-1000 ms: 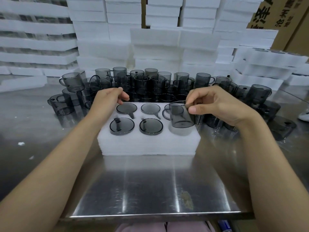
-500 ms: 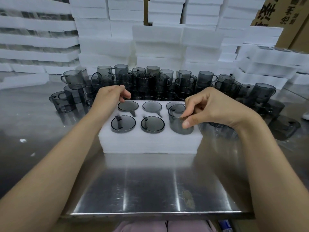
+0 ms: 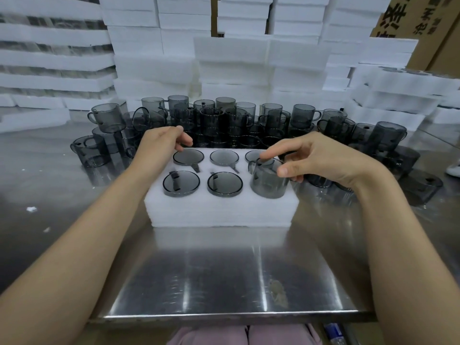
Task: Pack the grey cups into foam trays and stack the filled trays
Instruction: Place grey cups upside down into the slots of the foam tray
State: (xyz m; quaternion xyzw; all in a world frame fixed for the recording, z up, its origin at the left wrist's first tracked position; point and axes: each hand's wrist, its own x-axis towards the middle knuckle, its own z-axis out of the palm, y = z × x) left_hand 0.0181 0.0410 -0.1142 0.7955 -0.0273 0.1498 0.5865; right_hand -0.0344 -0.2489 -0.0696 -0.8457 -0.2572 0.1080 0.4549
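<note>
A white foam tray (image 3: pixel 221 210) lies in the middle of the steel table. Five grey cups sit sunk in its holes, among them the front left cup (image 3: pixel 181 183) and the front middle cup (image 3: pixel 224 184). A sixth grey cup (image 3: pixel 267 181) stands partly in the front right hole, its upper half still above the foam. My right hand (image 3: pixel 321 158) pinches this cup at the rim, thumb on the near side and index finger on top. My left hand (image 3: pixel 159 148) rests on the tray's back left corner with fingers loosely curled, holding nothing.
Many loose grey cups (image 3: pixel 239 120) crowd the table behind and to both sides of the tray. Stacks of white foam trays (image 3: pixel 231 61) fill the background. A cardboard box (image 3: pixel 423 26) stands at the top right. The table's front edge (image 3: pixel 231 316) runs near me.
My right hand has lowered the cup from just above the tray into the front right hole. My left hand has stayed at the back left corner.
</note>
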